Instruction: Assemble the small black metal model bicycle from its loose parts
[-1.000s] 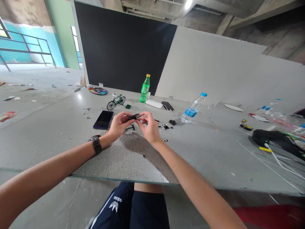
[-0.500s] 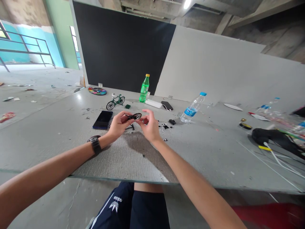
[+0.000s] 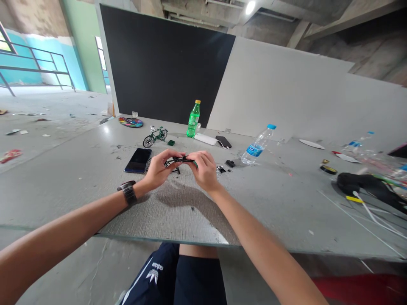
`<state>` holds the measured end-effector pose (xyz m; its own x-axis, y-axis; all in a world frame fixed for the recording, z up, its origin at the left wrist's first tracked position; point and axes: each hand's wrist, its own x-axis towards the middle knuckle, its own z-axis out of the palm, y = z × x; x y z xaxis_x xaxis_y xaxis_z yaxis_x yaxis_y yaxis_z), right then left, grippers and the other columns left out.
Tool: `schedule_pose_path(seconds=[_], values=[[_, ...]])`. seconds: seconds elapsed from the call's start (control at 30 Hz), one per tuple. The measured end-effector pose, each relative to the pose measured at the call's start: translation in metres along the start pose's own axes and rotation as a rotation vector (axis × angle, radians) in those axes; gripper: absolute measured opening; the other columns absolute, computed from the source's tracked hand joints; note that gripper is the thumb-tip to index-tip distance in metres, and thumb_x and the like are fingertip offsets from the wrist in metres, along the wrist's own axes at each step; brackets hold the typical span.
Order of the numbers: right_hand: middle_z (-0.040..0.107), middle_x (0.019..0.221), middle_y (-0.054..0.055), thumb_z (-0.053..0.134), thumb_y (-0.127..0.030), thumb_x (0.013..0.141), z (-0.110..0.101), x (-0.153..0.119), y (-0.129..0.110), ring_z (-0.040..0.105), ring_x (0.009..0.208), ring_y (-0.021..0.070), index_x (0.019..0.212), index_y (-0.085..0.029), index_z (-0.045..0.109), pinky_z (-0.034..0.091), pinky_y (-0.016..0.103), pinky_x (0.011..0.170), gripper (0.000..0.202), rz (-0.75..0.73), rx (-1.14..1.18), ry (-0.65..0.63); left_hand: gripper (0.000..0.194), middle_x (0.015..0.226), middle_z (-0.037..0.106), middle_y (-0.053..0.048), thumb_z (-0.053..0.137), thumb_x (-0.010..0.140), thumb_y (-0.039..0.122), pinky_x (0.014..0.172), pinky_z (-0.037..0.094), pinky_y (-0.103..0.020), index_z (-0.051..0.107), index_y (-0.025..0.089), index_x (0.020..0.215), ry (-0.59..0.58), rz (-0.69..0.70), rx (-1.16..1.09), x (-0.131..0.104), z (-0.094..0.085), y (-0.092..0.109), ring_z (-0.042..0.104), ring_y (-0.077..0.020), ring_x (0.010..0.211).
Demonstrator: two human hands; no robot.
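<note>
Between my two hands, just above the grey table (image 3: 178, 220), is a small dark wheeled part (image 3: 181, 159), seen nearly edge-on. My left hand (image 3: 159, 169) pinches its left side with thumb and fingers. On the right, my right hand (image 3: 203, 169) has its fingers closed round the other end, where a bit of green shows. Behind my left hand lie a thin wheel and a black frame piece (image 3: 176, 170), partly hidden. A green model bicycle (image 3: 155, 136) stands upright farther back, with a small green block (image 3: 171, 142) beside it.
A phone (image 3: 138, 160) lies left of my left hand. Small black parts (image 3: 221, 169) and a black block (image 3: 230, 163) are right of my right hand. Farther back stand a green bottle (image 3: 193, 119), a clear bottle (image 3: 258, 145), and a white power bank (image 3: 205, 139) beside a dark phone (image 3: 223, 141).
The dark part has turned from showing its spoked wheel to nearly edge-on. My right hand's raised fingers have come down and closed round its right end.
</note>
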<state>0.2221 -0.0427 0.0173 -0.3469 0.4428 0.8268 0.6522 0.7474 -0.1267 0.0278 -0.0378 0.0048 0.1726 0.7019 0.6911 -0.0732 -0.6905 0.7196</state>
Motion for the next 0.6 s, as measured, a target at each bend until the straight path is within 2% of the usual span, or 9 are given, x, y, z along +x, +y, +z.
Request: schedule_pose_path(seconds=[0.17, 0.27, 0.37, 0.43, 0.5, 0.6], values=[[0.074, 0.106, 0.006, 0.054, -0.03, 0.102, -0.004, 0.001, 0.0, 0.063, 0.104, 0.0248, 0.102, -0.028, 0.066, 0.048, 0.043, 0.094, 0.012, -0.037, 0.003, -0.007, 0.014, 0.114, 0.067, -0.009, 0.073, 0.087, 0.025, 0.103, 0.05, -0.042, 0.07, 0.021, 0.1, 0.035, 0.082, 0.092, 0.002, -0.002, -0.002, 0.064, -0.0227, 0.113], [0.073, 0.111, 0.006, 0.054, -0.03, 0.102, -0.005, 0.001, 0.0, 0.063, 0.106, 0.0246, 0.103, -0.028, 0.067, 0.048, 0.043, 0.094, 0.013, -0.038, 0.006, -0.04, 0.015, 0.114, 0.065, -0.008, 0.073, 0.086, 0.025, 0.101, 0.051, -0.041, 0.072, 0.023, 0.101, 0.059, 0.066, 0.164, 0.003, -0.002, -0.004, 0.061, -0.0232, 0.114], [0.074, 0.111, 0.006, 0.054, -0.029, 0.101, -0.005, 0.001, 0.002, 0.063, 0.105, 0.0244, 0.103, -0.028, 0.067, 0.048, 0.043, 0.094, 0.012, -0.042, -0.008, -0.042, 0.028, 0.12, 0.063, -0.008, 0.077, 0.082, 0.027, 0.096, 0.053, -0.039, 0.071, 0.025, 0.11, 0.07, -0.029, 0.129, 0.002, 0.0, -0.008, 0.061, -0.0226, 0.113], [0.074, 0.111, 0.006, 0.054, -0.028, 0.101, -0.005, 0.001, 0.003, 0.063, 0.105, 0.0245, 0.103, -0.028, 0.066, 0.048, 0.043, 0.094, 0.012, -0.043, -0.021, -0.035, 0.048, 0.119, 0.064, -0.009, 0.082, 0.078, 0.029, 0.091, 0.055, -0.037, 0.065, 0.025, 0.123, 0.044, -0.138, -0.014, 0.0, 0.002, -0.011, 0.064, -0.0214, 0.106], [0.073, 0.111, 0.007, 0.054, -0.027, 0.1, -0.006, 0.001, 0.004, 0.063, 0.104, 0.0249, 0.104, -0.027, 0.066, 0.048, 0.043, 0.094, 0.012, -0.046, -0.037, -0.029, 0.06, 0.11, 0.068, -0.009, 0.086, 0.074, 0.033, 0.087, 0.056, -0.035, 0.061, 0.022, 0.128, -0.025, -0.256, -0.175, 0.0, 0.004, -0.012, 0.066, -0.0207, 0.099], [0.074, 0.11, 0.007, 0.055, -0.025, 0.1, -0.009, 0.001, 0.004, 0.063, 0.102, 0.0249, 0.101, -0.027, 0.066, 0.048, 0.043, 0.092, 0.012, -0.066, -0.065, -0.023, 0.05, 0.102, 0.073, -0.011, 0.08, 0.079, 0.051, 0.089, 0.056, -0.037, 0.069, 0.017, 0.113, -0.104, -0.394, -0.392, 0.001, 0.003, -0.01, 0.069, -0.0224, 0.096]])
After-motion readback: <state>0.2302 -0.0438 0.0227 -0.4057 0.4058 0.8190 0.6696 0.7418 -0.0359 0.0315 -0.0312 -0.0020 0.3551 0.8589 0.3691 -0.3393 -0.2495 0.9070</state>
